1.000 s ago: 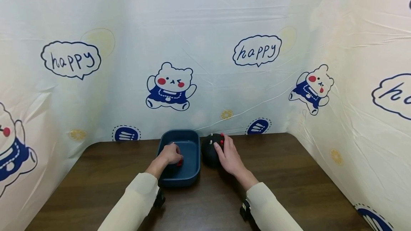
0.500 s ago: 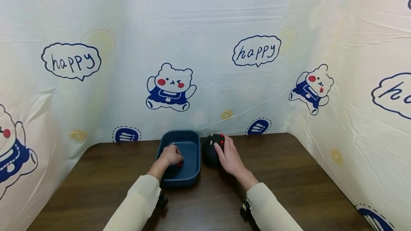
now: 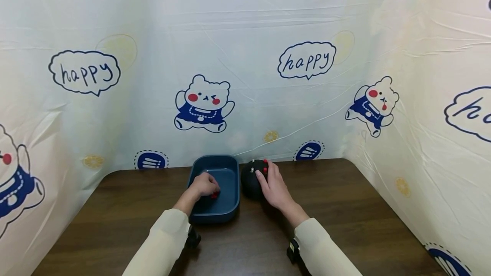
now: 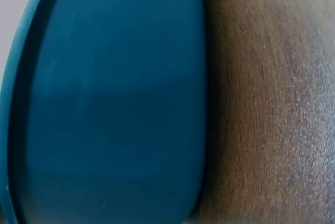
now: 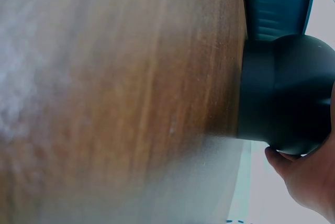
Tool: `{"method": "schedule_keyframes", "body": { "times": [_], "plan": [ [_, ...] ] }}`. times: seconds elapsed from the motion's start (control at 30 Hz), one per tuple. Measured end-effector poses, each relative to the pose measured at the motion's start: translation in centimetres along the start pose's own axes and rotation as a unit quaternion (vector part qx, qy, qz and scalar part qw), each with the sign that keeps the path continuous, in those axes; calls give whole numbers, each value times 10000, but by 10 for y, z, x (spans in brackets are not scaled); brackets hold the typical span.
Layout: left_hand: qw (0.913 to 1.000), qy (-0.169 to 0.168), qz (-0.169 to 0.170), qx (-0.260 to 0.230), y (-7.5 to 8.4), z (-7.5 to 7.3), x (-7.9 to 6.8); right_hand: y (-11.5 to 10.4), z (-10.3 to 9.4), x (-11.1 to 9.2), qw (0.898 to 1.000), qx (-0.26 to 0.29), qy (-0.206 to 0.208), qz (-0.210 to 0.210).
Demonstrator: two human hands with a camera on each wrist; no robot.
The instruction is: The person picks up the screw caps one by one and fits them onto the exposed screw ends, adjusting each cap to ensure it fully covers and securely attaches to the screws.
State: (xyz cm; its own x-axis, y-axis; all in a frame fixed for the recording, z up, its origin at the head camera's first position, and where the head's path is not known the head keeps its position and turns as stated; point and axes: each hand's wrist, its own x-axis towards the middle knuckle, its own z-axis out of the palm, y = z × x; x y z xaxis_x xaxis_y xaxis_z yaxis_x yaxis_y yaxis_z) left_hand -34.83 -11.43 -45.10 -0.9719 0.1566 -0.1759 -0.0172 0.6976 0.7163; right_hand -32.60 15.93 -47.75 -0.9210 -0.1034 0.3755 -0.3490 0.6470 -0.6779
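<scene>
A dark blue rectangular tub [image 3: 228, 214] stands near the back of the table. My left hand [image 3: 204, 184] reaches down into it, its fingers bent toward small red pieces [image 3: 214, 196]. Whether a piece is between the fingertips is hidden by the hand. Just right of the tub, a black round-topped object [image 3: 251, 184] carries several small red and silvery pegs on its upper part. My right hand [image 3: 275, 188] grips its right side, thumb over the front. The right wrist view shows the black object [image 5: 298, 93] with a cylindrical base on the table.
The brown wooden table [image 3: 245, 254] ends at the back against a hanging printed sheet [image 3: 249, 97], which also covers both sides. In the left wrist view, the tub's outer wall [image 4: 115, 103] fills the left half.
My left hand shifts very slightly inside the tub, close to the red pieces. My right hand and the black object stay in place.
</scene>
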Motion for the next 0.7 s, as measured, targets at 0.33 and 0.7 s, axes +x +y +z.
{"method": "schedule_keyframes", "body": {
  "times": [0.33,0.7],
  "plan": [
    [9919,-416,-69,-1199,-5,-3,1,-1,-1,0,9999,8,-62,86],
    [9721,-650,-244,-2239,-5,-3,3,-1,0,0,10000,-36,-42,57]
  ]
}}
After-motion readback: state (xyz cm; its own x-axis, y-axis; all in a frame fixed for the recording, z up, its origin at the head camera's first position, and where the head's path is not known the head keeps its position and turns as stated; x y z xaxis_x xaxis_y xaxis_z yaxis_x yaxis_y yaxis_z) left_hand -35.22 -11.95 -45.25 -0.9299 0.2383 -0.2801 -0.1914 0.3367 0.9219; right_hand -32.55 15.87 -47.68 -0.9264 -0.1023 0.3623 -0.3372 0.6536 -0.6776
